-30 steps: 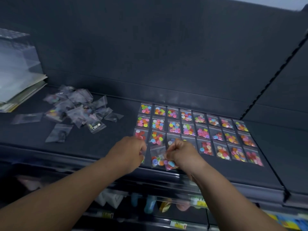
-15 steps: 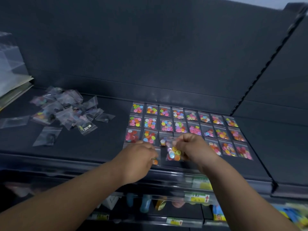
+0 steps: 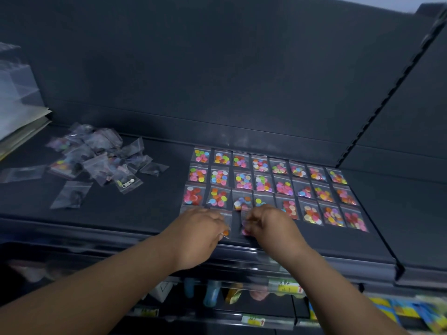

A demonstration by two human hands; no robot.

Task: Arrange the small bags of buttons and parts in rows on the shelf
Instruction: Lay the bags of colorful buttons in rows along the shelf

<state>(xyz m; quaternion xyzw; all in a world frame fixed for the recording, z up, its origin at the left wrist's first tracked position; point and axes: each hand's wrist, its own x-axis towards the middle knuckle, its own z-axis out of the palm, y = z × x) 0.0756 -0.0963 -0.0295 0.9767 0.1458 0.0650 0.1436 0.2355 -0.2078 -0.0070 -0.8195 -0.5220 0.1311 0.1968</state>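
Small clear bags of bright buttons lie in three neat rows on the dark shelf. At the near left corner of that grid, a fourth row is started. My left hand rests there, fingers pinched on a button bag lying on the shelf. My right hand is close beside it, fingers closed on another button bag with pink buttons showing at its lower edge. Both bags are mostly hidden by my hands. A loose pile of unsorted bags lies at the left of the shelf.
Stacked papers and clear plastic sit at the far left. An upright slotted post bounds the shelf on the right. Below the front edge are lower shelves with price labels and packaged goods.
Both hands have gone down from a bag held up between them to the shelf surface. The bag in my right hand now lies low at the near row. The camera drifted slightly.
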